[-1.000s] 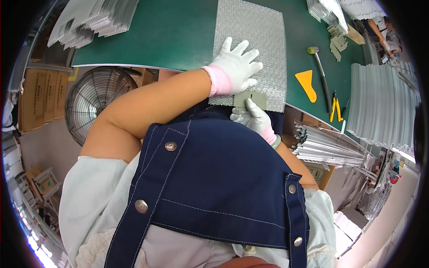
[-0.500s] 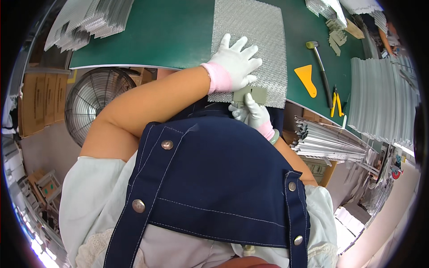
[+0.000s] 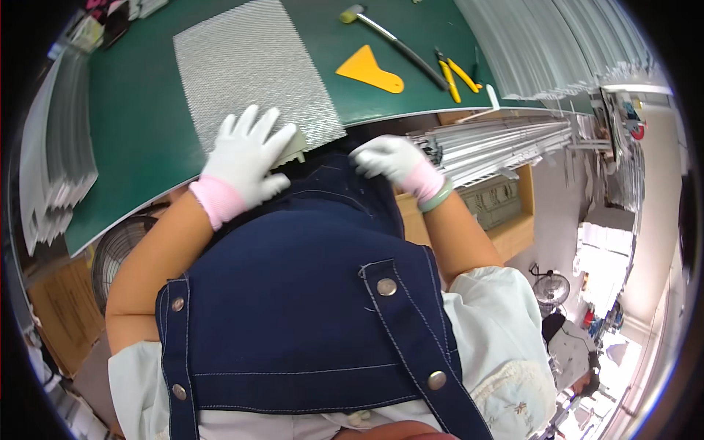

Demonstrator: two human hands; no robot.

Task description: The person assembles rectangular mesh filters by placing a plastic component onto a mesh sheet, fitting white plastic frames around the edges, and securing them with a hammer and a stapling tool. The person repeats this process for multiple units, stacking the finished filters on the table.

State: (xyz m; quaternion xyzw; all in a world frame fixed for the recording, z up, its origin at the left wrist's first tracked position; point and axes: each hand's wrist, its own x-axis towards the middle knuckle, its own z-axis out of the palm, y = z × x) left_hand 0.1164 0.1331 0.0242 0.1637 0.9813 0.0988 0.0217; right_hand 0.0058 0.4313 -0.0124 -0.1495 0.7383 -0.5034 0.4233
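Note:
A silvery sheet with a fine honeycomb-like texture lies on the green table, its near corner at the table edge. My left hand, in a white glove with a pink cuff, rests with spread fingers on the sheet's near edge. Beside its fingertips a small grey-green plate sits at that edge, partly covered by the hand. My right hand, gloved alike, hovers in front of the table, apart from the sheet. Its fingers are loosely bent and slightly blurred, with nothing visible in them.
A yellow scraper, a hammer and yellow-handled pliers lie right of the sheet. Stacked silvery strips stand at the right and left. Long metal profiles lie below the table edge; a fan stands lower left.
My right hand has let go of the grey-green plate and moved right. My left hand has come to the sheet's near edge by the plate. The view has turned toward the right.

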